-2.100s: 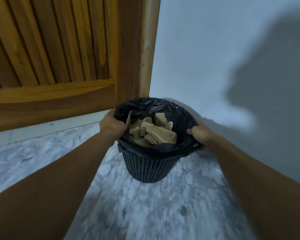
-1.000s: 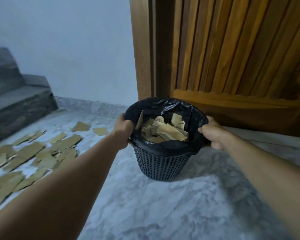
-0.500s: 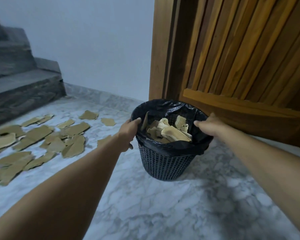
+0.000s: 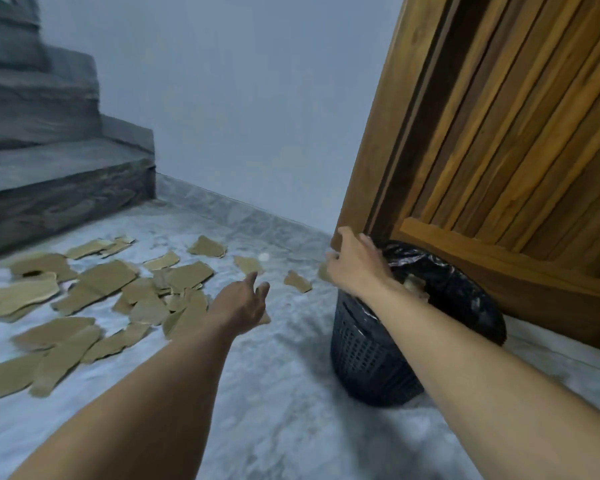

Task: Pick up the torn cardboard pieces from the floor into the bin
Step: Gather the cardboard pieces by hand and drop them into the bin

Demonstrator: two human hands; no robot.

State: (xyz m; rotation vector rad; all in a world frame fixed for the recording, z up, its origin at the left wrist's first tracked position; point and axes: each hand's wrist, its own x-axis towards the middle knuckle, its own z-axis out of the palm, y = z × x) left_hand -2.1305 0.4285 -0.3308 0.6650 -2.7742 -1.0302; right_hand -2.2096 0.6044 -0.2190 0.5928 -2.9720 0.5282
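Head view: your left hand (image 4: pixel 243 303) stretches out above the floor (image 4: pixel 291 393), fingers loose, holding nothing. Your right hand (image 4: pixel 357 268) hangs spread and empty over the rim of the bin (image 4: pixel 368 358) — it stands by the wooden door (image 4: pixel 499 150). Torn cardboard pieces (image 4: pixel 101 282) lie scattered on the floor to its left — a few sit inside the bin.

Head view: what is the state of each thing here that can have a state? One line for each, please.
bin: upright on the floor, lined, holds some cardboard.
black bag: folded over the bin's rim.
cardboard pieces: scattered flat on the floor, left of the bin.
left hand: open, empty, reaching toward the pieces.
right hand: open, empty, over the bin's left rim.
door: cannot tell if shut.
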